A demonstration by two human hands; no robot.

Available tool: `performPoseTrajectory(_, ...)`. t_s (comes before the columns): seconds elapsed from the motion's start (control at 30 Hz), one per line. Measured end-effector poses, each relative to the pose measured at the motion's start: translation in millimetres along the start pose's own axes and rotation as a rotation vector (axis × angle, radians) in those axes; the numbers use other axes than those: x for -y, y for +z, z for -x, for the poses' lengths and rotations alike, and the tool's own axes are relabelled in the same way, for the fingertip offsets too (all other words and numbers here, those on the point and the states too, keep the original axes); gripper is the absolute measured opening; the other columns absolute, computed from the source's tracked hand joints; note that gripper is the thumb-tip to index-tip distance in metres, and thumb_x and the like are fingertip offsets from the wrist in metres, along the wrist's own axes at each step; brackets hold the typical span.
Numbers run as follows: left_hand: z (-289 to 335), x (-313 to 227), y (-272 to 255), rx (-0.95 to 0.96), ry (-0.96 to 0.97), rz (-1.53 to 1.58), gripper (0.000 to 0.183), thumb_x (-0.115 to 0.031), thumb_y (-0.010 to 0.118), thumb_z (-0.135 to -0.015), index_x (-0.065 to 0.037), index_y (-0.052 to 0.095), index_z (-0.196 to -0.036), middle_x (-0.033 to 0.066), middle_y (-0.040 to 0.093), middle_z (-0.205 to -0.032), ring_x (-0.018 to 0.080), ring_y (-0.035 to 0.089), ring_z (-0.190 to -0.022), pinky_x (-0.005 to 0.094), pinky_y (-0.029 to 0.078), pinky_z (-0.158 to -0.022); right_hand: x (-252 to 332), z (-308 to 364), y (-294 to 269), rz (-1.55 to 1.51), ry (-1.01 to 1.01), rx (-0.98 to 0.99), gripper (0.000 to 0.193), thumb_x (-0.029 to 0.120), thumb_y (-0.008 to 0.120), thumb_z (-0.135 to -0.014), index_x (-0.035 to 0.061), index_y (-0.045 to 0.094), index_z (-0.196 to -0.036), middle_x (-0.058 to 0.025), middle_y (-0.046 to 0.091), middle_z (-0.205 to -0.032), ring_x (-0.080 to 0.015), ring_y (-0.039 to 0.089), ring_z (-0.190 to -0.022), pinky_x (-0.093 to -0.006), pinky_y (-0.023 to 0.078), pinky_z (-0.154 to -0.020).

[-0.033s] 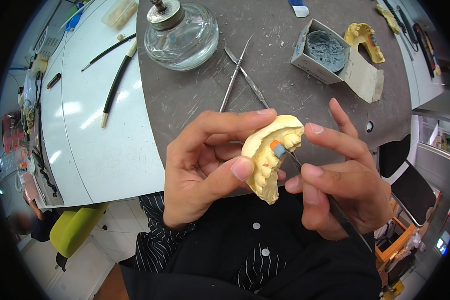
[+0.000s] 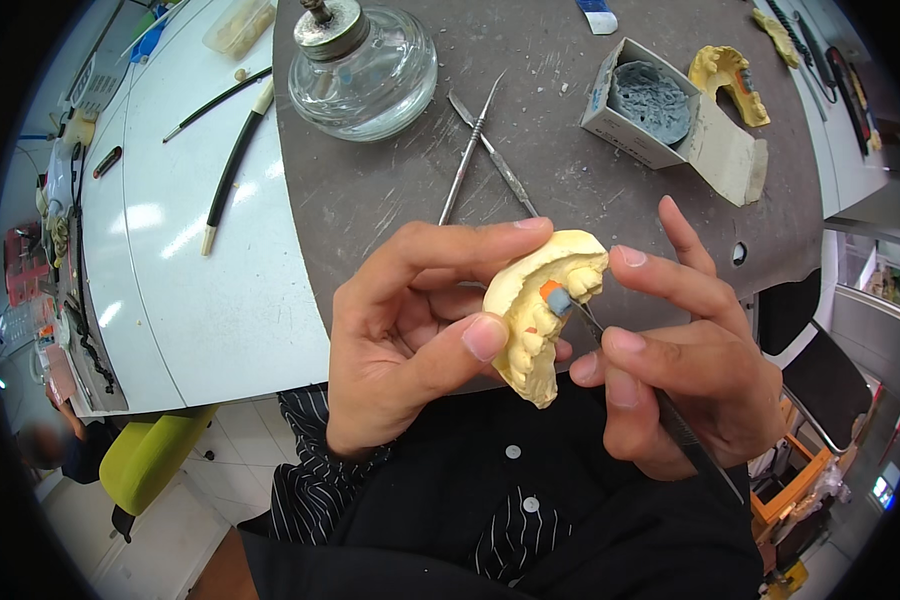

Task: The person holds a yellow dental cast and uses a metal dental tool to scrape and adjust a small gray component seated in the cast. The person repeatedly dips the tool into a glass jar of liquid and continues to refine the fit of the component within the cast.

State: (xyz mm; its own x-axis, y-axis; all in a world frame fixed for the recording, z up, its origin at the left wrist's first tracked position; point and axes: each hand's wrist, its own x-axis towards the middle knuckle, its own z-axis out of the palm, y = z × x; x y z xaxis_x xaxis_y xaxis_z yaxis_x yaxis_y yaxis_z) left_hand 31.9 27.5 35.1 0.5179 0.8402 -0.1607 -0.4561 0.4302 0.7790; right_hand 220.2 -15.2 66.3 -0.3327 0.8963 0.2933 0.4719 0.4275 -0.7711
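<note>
My left hand is closed on a pale yellow plaster dental model, with thumb and fingers on its outer side. One tooth on the model is a grey-blue wax crown, with an orange patch beside it. Between the thumb and fingers of my right hand is a slim dark-handled wax carver. Its thin tip lies at the wax tooth; whether it touches I cannot tell. The index and little fingers of that hand are raised, the index fingertip close to the model's edge.
A glass spirit lamp stands at the back left of the grey mat. Two metal carvers lie crossed beyond my hands. An open carton with blue-grey wax and another dental model are at the back right. A person is at far left.
</note>
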Motion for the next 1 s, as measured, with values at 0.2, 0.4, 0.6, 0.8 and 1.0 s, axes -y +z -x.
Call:
performPoseTrajectory(0.2, 2.4, -2.2, 2.2, -0.020, -0.014, -0.005, 0.038, -0.007, 0.059, -0.080, 0.005, 0.046, -0.114, 0.0220, 0.054, -0.110, 0.0248, 0.062, -0.086, 0.0338, 0.054, -0.073, -1.5, -1.4, -1.9, -0.090, 0.016, 0.025, 0.030, -0.004, 0.050, -0.074, 0.0074, 0.049, -0.101, -0.0016, 0.065, -0.072, -0.0248, 0.047, -0.114, -0.0578, 0.019, -0.100)
performPoseTrajectory(0.4, 0.6, -1.8, 1.7, -0.017, -0.017, -0.002, 0.037, -0.007, 0.059, -0.080, 0.005, 0.046, -0.113, 0.0220, 0.054, -0.110, 0.0250, 0.062, -0.086, 0.0340, 0.054, -0.073, -3.6, 0.3, 0.3, -0.115, 0.013, -0.006, 0.029, -0.005, 0.049, -0.074, 0.0070, 0.049, -0.100, -0.0023, 0.065, -0.072, -0.0250, 0.046, -0.116, -0.0578, 0.019, -0.101)
performPoseTrajectory(0.6, 0.8, -0.6, 0.7, -0.007, 0.000, 0.005, 0.037, -0.007, 0.058, -0.081, 0.005, 0.045, -0.114, 0.0220, 0.053, -0.110, 0.0252, 0.062, -0.086, 0.0341, 0.054, -0.073, -1.0, -2.2, -2.4, -0.087, 0.014, 0.031, 0.029, -0.005, 0.049, -0.074, 0.0071, 0.049, -0.100, -0.0017, 0.065, -0.072, -0.0253, 0.046, -0.116, -0.0575, 0.019, -0.101)
performPoseTrajectory(0.8, 0.7, -0.4, -0.1, 0.014, 0.004, 0.007, 0.038, -0.006, 0.058, -0.081, 0.005, 0.045, -0.115, 0.0223, 0.054, -0.109, 0.0253, 0.062, -0.087, 0.0341, 0.054, -0.073, -2.6, -1.6, -1.2, -0.085, 0.001, 0.017, 0.029, -0.004, 0.050, -0.074, 0.0070, 0.049, -0.100, -0.0016, 0.065, -0.073, -0.0252, 0.046, -0.115, -0.0572, 0.020, -0.101)
performPoseTrajectory(1.0, 0.0, -0.8, 0.5, 0.019, -0.002, 0.003, 0.038, -0.006, 0.057, -0.081, 0.004, 0.045, -0.116, 0.0225, 0.054, -0.108, 0.0254, 0.062, -0.087, 0.0342, 0.054, -0.073, 0.4, -3.2, -6.0, -0.055, 0.015, 0.075, 0.030, -0.003, 0.051, -0.073, 0.0073, 0.049, -0.102, -0.0011, 0.065, -0.075, -0.0255, 0.045, -0.116, -0.0566, 0.021, -0.101)
